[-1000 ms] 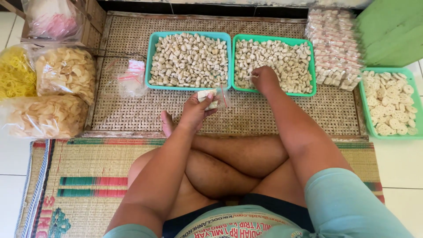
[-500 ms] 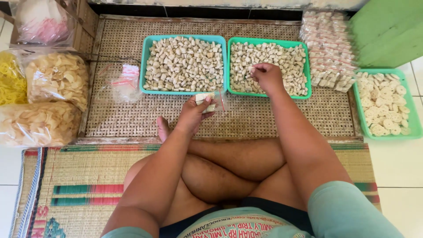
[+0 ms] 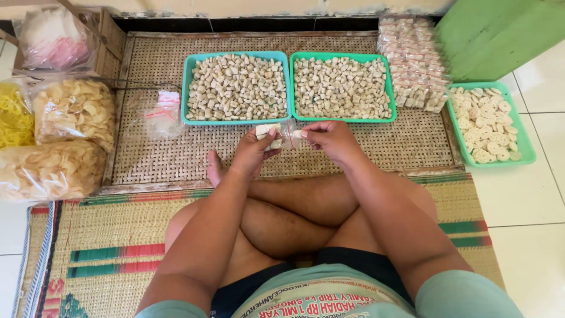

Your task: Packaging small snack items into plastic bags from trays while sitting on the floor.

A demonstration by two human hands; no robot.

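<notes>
I sit cross-legged on a woven mat. My left hand [image 3: 254,148] holds a small clear plastic bag [image 3: 278,135] with a few pale cracker pieces in it. My right hand [image 3: 329,138] pinches the same bag's right end, with a pale piece at its fingertips. Both hands hover just in front of two trays: a blue tray [image 3: 187,88] and a green tray [image 3: 391,94], each full of small pale cracker pieces.
A third green tray [image 3: 524,154] with round flat crackers sits at the right. A stack of filled small packets [image 3: 412,65] lies behind it. Large bags of chips [image 3: 70,112] and a loose pile of empty bags [image 3: 159,112] are at the left. A green board [image 3: 500,35] leans at the far right.
My right hand left the green tray and came back to the small bag held in my left hand. The left hand stayed in about the same place.
</notes>
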